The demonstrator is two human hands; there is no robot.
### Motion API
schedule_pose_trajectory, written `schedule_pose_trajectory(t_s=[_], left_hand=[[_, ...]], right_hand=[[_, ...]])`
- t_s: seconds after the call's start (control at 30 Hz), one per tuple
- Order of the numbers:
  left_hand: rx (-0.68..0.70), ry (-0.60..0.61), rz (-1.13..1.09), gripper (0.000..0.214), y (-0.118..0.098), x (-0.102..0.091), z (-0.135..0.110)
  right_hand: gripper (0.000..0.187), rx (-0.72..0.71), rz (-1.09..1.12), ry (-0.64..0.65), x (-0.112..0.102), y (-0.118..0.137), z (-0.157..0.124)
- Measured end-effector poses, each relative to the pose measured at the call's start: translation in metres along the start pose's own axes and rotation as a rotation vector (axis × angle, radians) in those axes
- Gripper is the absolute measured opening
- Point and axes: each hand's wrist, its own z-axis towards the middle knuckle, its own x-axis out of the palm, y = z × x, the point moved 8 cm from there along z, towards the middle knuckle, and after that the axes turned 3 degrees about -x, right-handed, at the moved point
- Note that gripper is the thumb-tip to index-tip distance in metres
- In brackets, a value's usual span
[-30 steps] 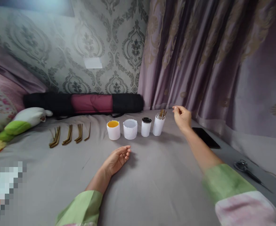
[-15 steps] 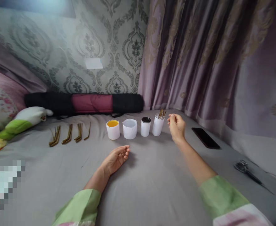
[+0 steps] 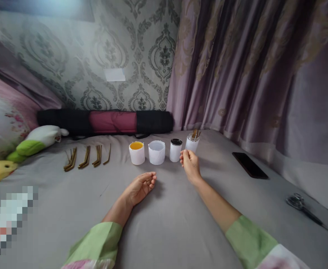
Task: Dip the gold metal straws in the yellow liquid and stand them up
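Note:
My right hand (image 3: 191,164) is closed, fingertips pinched together, just in front of a white-wrapped jar (image 3: 192,144) and hiding its lower part. Whatever the pinch may hold is too small or hidden to see. Thin brown sticks (image 3: 197,133) poke out of the jar's top. My left hand (image 3: 142,187) rests on the grey sheet, palm turned inward, with loosely bent fingers and nothing in it. Beyond it stand a white cup with a yellow inside (image 3: 137,156), a wider white cup (image 3: 156,155) and a narrow white can with a dark inside (image 3: 175,152).
Bundles of bent brown sticks (image 3: 84,157) lie at the left, beside one single stick (image 3: 107,155). A phone (image 3: 249,165) and scissors (image 3: 304,207) lie at the right. Soft toys (image 3: 35,142) are at the far left; a black and maroon roll (image 3: 112,122) lies along the wall.
My right hand has moved left, from the right side of the jar to its front. My left hand stays on the sheet. The view has shifted slightly.

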Motion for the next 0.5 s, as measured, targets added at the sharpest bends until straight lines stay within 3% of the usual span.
schedule_pose_trajectory(t_s=[0.23,0.5], left_hand=[[0.014,0.034,-0.02,0.009,-0.001,0.004,-0.002],[0.032,0.048,-0.03,0.01,-0.004,0.003,0.002]], right_hand=[[0.035,0.084,-0.042,0.145,0.033,-0.031,-0.017],[0.041,0.087,-0.143,0.196,0.041,-0.057,-0.021]])
